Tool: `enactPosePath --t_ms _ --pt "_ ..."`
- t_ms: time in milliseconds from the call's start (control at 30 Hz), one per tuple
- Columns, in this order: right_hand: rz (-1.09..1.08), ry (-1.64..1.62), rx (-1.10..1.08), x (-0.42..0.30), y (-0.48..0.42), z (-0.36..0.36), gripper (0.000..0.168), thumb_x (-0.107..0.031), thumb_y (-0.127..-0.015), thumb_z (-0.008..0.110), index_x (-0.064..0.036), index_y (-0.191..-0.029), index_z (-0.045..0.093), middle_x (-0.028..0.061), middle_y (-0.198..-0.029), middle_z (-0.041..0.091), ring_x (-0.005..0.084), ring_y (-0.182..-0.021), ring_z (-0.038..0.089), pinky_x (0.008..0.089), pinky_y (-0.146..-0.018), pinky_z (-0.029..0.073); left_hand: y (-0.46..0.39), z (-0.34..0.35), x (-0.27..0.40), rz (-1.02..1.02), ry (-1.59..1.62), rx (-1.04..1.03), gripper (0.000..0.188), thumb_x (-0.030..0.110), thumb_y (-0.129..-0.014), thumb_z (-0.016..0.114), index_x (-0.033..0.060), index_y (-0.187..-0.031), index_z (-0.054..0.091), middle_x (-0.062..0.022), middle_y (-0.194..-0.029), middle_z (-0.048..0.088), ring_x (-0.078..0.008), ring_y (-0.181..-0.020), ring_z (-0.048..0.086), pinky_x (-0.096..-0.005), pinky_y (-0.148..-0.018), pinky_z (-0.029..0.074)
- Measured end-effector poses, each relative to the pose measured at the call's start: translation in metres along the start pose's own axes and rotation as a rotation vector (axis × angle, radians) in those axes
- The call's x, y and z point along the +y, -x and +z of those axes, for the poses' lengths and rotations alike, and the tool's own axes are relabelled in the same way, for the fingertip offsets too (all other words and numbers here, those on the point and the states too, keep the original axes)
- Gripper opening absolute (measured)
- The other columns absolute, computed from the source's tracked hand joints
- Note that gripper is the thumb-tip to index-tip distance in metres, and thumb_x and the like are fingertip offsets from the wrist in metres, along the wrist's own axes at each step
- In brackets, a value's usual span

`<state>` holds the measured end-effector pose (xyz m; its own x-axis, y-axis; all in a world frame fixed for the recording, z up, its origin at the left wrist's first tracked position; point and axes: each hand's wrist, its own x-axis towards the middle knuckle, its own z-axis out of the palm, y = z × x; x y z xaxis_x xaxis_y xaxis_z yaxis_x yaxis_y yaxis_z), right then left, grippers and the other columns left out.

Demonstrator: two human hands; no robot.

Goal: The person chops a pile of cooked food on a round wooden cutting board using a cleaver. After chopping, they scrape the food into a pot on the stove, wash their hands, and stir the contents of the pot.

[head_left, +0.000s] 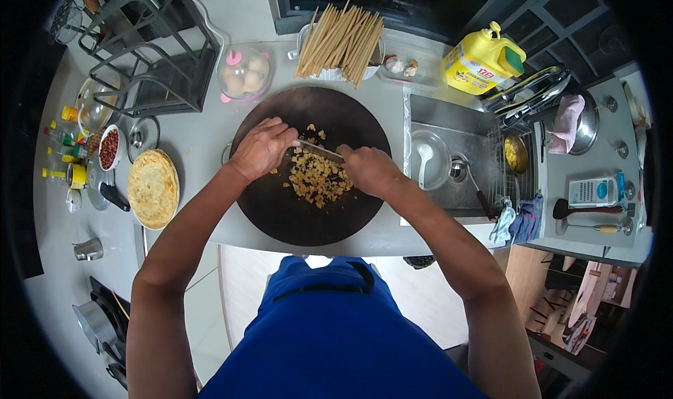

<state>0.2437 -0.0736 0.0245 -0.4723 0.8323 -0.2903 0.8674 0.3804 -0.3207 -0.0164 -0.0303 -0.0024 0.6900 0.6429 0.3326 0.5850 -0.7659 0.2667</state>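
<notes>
A large round dark cutting board [310, 225] lies on the counter before me. Chopped golden-brown food pieces [318, 181] are heaped at its middle, with a few crumbs farther back. My right hand [370, 170] grips the handle end of a knife [322, 151], whose blade lies across the back of the heap. At the blade's other end is my left hand [267, 145], its fingertips pinching the tip. The knife's handle is mostly hidden by my right hand.
Left of the board are a plate of round flatbreads [153, 188], a bowl of red nuts or beans [109, 147] and a black metal rack [171, 83]. Behind it stand an egg holder [243, 74] and bundled wooden chopsticks [342, 41]. A sink [439, 110] and a yellow detergent jug [476, 65] are on the right.
</notes>
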Motion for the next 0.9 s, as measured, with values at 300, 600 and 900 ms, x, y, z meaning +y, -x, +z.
enactPosePath --t_ms 300,600,900 --pt "-0.067 0.024 0.092 -0.007 0.001 0.017 0.021 -0.001 -0.085 0.056 0.005 -0.104 0.060 0.0233 -0.079 0.069 0.0390 -0.076 0.071 0.0452 -0.071 0.059 0.012 -0.002 0.003 -0.019 0.015 0.039 0.007 0.005 -0.083 0.064 0.0039 -0.090 0.061 -0.0093 -0.082 0.059 -0.0289 -0.084 0.058 -0.0389 -0.083 0.049" --pt "-0.083 0.038 0.135 0.006 -0.002 -0.008 0.024 -0.004 -0.085 0.057 0.003 -0.107 0.060 0.0239 -0.078 0.069 0.0398 -0.076 0.071 0.0463 -0.069 0.059 -0.004 -0.015 -0.003 -0.012 0.007 0.056 0.004 0.005 -0.085 0.063 0.0037 -0.088 0.061 -0.0102 -0.082 0.058 -0.0291 -0.085 0.057 -0.0398 -0.080 0.049" --pt "-0.114 0.072 0.201 0.034 -0.035 -0.013 0.019 -0.005 -0.085 0.056 0.000 -0.104 0.061 0.0238 -0.079 0.069 0.0402 -0.076 0.070 0.0477 -0.067 0.058 -0.031 0.002 -0.029 0.007 -0.012 0.112 0.006 0.007 -0.089 0.064 0.0017 -0.090 0.061 -0.0118 -0.084 0.058 -0.0308 -0.085 0.057 -0.0401 -0.080 0.049"
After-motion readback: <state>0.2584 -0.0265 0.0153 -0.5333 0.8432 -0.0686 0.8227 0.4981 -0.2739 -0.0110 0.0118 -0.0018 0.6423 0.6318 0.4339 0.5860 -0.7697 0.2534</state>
